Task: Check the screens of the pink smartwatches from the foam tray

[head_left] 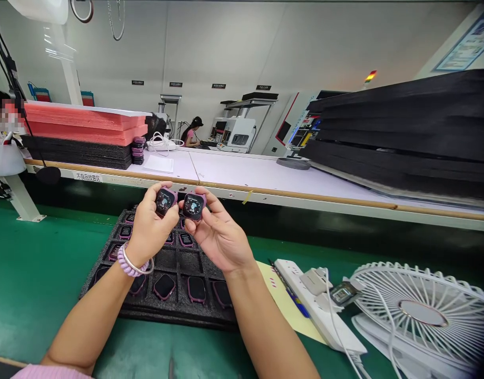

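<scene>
My left hand (154,221) is closed on a purple-edged smartwatch (165,201) whose dark screen is lit with white marks. Beside it, my right hand (221,231) grips a second smartwatch (194,206) by its edges, its screen also lit. Both watches face me, held close together above a black foam tray (178,259). More strapless watches sit in the tray's pockets, such as a dark-screened one (164,287) in the front row and a lit one (186,239) farther back. My forearms and hands hide part of the tray.
To the right stand a white power strip (300,295) with plugs and a white fan (423,310); a yellow sheet (273,289) lies near. The shelf (242,181) ahead bears pink foam (84,123) at left and black foam sheets (403,131) at right. A person (191,134) sits beyond.
</scene>
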A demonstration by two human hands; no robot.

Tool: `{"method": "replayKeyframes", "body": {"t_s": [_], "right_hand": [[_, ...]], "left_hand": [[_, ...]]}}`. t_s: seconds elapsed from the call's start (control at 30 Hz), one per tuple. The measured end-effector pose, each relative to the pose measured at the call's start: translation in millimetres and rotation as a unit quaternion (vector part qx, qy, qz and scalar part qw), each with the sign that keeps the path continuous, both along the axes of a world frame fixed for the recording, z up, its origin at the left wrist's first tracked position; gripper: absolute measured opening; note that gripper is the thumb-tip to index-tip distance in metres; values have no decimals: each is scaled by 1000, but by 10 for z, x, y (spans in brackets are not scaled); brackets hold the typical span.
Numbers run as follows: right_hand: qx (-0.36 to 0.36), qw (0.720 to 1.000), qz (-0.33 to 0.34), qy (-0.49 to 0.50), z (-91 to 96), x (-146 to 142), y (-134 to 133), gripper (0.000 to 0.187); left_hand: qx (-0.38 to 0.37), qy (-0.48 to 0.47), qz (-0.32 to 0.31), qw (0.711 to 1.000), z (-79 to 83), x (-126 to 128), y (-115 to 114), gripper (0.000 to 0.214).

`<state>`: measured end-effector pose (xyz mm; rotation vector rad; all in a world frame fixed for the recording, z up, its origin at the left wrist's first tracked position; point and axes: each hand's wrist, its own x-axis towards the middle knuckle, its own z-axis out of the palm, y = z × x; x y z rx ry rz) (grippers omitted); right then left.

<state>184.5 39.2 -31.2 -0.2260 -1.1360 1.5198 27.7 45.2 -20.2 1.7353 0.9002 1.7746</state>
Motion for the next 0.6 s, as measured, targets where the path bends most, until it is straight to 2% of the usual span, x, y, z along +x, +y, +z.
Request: {"method": "replayKeyframes", "body": {"t_s": [0.6], "right_hand": [[15, 1000, -9, -15, 18, -16, -50, 37]], "left_hand": [[-19, -14, -12, 1000, 0, 29, -4, 50]]}}
